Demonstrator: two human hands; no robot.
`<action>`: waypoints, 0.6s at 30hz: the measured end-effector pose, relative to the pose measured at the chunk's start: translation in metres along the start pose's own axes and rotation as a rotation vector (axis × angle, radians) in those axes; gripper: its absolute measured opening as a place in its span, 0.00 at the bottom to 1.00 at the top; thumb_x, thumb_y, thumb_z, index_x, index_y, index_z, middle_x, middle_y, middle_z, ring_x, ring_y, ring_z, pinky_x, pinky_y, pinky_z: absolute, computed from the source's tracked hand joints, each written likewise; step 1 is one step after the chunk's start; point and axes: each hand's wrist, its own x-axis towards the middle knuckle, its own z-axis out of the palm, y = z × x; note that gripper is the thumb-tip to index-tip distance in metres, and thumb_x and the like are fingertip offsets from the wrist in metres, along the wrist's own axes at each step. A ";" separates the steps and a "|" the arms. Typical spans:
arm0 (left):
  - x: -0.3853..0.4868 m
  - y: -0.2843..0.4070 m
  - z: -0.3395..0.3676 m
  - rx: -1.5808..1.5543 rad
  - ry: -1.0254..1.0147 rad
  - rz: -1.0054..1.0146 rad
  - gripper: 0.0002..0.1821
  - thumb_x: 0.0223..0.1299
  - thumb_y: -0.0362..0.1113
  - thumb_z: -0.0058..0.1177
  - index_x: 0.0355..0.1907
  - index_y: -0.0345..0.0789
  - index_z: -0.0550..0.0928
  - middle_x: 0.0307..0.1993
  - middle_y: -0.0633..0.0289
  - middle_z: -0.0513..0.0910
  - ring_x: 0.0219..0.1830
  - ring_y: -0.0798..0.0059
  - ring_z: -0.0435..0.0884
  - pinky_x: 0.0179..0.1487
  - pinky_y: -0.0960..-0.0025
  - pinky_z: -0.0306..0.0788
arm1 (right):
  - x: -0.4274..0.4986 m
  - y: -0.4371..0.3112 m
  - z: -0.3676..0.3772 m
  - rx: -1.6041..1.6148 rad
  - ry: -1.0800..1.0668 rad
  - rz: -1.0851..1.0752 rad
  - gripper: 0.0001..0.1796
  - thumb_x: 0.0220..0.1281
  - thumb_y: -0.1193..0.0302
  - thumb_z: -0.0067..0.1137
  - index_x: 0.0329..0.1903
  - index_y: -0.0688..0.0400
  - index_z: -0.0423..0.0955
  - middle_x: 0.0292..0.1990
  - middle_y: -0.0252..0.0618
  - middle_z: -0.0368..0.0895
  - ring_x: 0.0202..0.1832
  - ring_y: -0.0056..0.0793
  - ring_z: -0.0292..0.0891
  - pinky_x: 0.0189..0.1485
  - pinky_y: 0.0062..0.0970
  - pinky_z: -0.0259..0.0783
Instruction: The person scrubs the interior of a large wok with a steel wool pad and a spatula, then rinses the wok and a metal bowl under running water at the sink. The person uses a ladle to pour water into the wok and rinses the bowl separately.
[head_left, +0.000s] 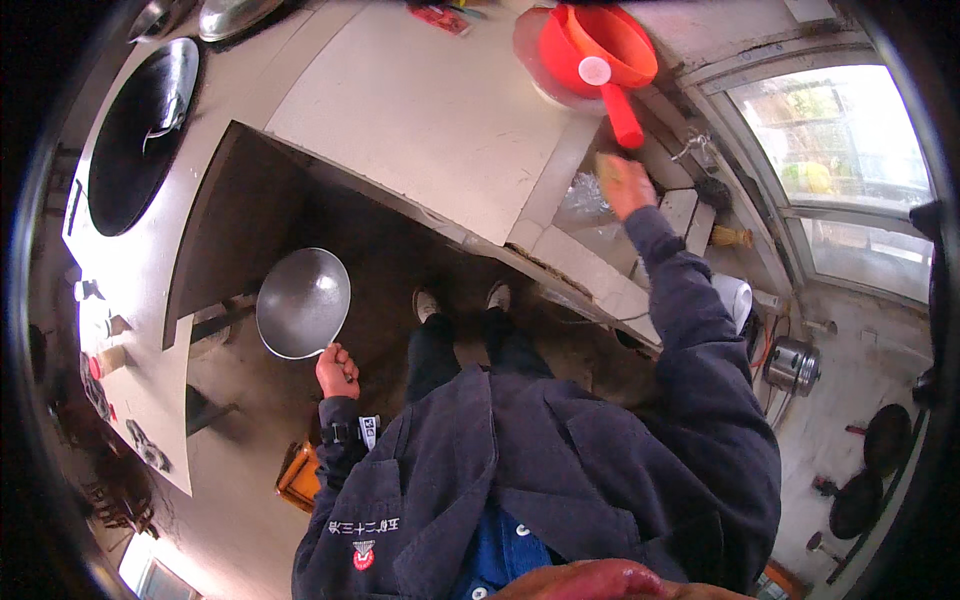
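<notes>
My left hand (339, 372) is closed on the handle of a grey metal wok (304, 303), held low over the floor left of my legs with its hollow side showing. My right hand (627, 184) reaches over the sink (600, 236) at the right and is blurred; something yellowish, too blurred to name, is in its fingers. Just beyond that hand, a red plastic dipper (622, 116) rests with its handle towards me on red basins (559, 45). Clear plastic (589, 193) lies by the sink, beside my right hand.
A pale counter (420, 112) spans the front. A large dark wok (142, 139) sits in the left worktop, with metal lids (232, 15) beyond it. At right are a window (832, 142), a brush (729, 235), a white container (731, 300) and dark pans (887, 440) on the wall.
</notes>
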 end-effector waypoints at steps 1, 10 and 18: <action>0.003 0.002 0.002 0.009 -0.003 0.000 0.08 0.69 0.40 0.47 0.31 0.44 0.72 0.18 0.76 0.62 0.13 0.83 0.55 0.16 0.74 0.49 | 0.007 -0.034 0.008 0.012 0.039 -0.111 0.26 0.57 0.78 0.53 0.61 0.54 0.71 0.52 0.48 0.77 0.54 0.47 0.75 0.53 0.42 0.73; -0.012 0.001 0.000 0.066 0.038 0.004 0.09 0.67 0.39 0.47 0.28 0.44 0.69 0.16 0.75 0.61 0.12 0.82 0.54 0.15 0.73 0.49 | 0.093 -0.163 0.102 -0.092 0.234 -0.379 0.21 0.55 0.78 0.50 0.52 0.49 0.73 0.45 0.48 0.73 0.46 0.49 0.75 0.46 0.47 0.75; -0.011 -0.006 -0.022 0.033 0.048 -0.023 0.09 0.66 0.38 0.47 0.27 0.45 0.69 0.17 0.75 0.61 0.13 0.83 0.56 0.16 0.74 0.49 | 0.047 0.022 0.023 -0.594 -0.249 0.276 0.18 0.65 0.63 0.48 0.52 0.58 0.76 0.53 0.54 0.78 0.54 0.54 0.76 0.53 0.49 0.74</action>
